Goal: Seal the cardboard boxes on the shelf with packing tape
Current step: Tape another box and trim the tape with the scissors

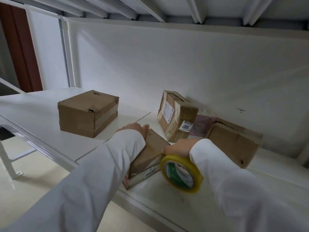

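A small flat cardboard box [148,156] lies near the front edge of the white shelf [41,111]. My left hand [135,128] rests on its far left end, fingers curled over the edge. My right hand [179,148] grips a roll of yellowish packing tape [181,174] right against the box's right corner. Both arms are in white sleeves. A larger taped box [87,113] stands to the left. A labelled box [177,115] leans tilted behind, and another brown box [234,142] sits at the right.
A pinkish flat parcel [201,125] lies between the two right boxes against the white back wall [167,56]. The upper shelf's underside [150,9] hangs overhead. A white shelf upright [66,52] stands at the left, a brown door [18,47] beyond it.
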